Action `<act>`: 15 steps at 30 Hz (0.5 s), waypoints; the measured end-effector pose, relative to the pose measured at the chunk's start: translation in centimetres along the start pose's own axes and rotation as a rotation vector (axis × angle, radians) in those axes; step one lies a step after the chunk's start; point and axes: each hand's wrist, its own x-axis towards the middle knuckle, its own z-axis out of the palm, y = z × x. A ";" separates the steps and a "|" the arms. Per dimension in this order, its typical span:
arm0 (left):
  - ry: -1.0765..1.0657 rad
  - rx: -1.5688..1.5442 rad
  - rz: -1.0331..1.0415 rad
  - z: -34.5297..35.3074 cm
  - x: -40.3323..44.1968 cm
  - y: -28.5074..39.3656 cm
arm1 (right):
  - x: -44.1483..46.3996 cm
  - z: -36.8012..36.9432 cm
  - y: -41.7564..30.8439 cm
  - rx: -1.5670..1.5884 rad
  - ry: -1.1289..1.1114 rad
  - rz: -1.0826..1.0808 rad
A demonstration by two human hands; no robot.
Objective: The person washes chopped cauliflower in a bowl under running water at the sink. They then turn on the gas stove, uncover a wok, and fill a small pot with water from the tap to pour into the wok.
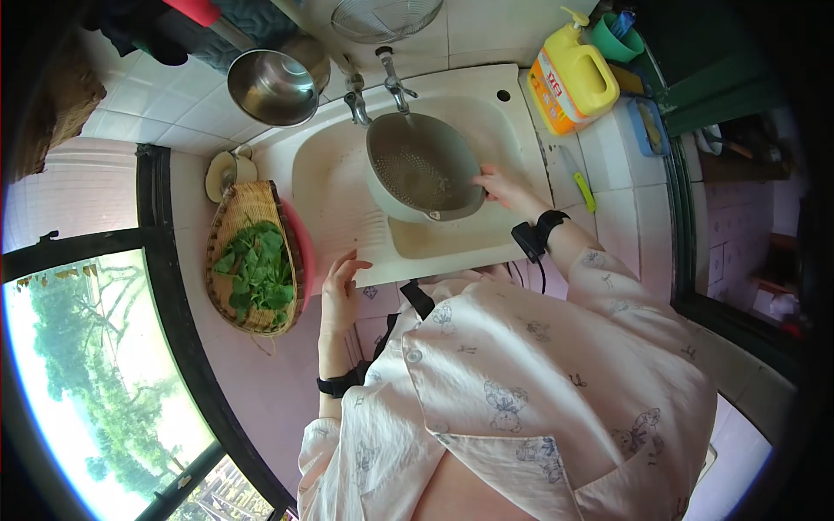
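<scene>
A grey-green colander basin (417,165) sits in the white sink (334,187) under the taps (395,84), with what looks like water inside. My right hand (501,187) grips the basin's right rim, fingers closed on it. Over the sink's front left edge hovers my left hand (343,276), empty, its fingers apart and bent. To its left, green leaves (261,269) lie in a woven basket (223,227), which rests over a pink basin (302,252).
A steel pot (274,87) is at the back left, near an enamel cup (228,174). On the right counter are a yellow detergent jug (571,78), a green-handled knife (583,187) and a blue dish (649,126). A window (104,365) is at the left.
</scene>
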 end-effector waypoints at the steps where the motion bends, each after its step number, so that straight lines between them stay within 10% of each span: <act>1: 0.026 -0.105 -0.056 0.2 -0.1 -0.2 | -0.2 0.1 -0.1 0.076 -0.049 0.052; 15: 0.089 -0.282 -0.165 1.3 0.2 -1.3 | -0.9 -2.1 2.9 0.632 -0.725 0.695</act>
